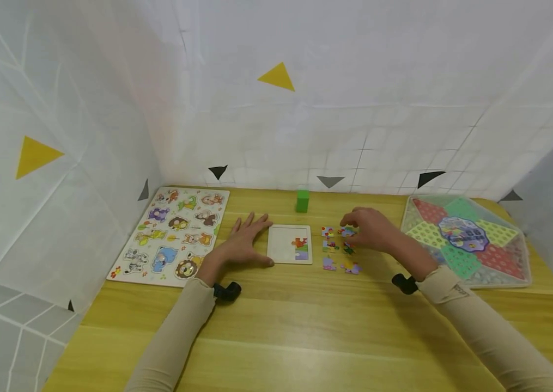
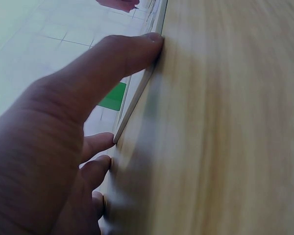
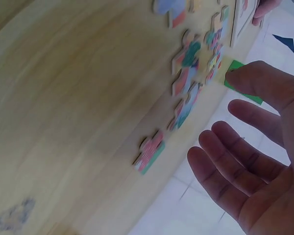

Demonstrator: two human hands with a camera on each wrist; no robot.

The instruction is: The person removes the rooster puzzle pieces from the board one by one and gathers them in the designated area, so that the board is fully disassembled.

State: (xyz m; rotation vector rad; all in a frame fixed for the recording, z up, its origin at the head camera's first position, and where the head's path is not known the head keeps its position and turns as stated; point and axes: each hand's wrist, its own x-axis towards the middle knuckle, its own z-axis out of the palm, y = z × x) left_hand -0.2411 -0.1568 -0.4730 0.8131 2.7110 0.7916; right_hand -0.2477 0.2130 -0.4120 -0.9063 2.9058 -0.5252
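A small white puzzle tray (image 1: 281,246) lies on the table, with orange and purple puzzle pieces (image 1: 302,253) set along its right side. My left hand (image 1: 243,243) is spread flat at the tray's left edge. In the left wrist view, the thumb (image 2: 137,51) and a fingertip touch the tray's rim (image 2: 132,107). Right of the tray, several loose jigsaw pieces (image 1: 329,263) lie in rough columns. Just above these hovers my right hand (image 1: 374,231), fingers loosely bent. The right wrist view shows nothing between its fingers (image 3: 225,169), with pieces (image 3: 186,54) on the table beyond.
Behind the tray stands a green block (image 1: 302,201). An animal peg puzzle board (image 1: 170,235) lies at the left. At the right is a flat clear box (image 1: 467,239) with a colourful patterned lid. A white patterned sheet (image 1: 276,141) hangs behind the table (image 1: 296,337).
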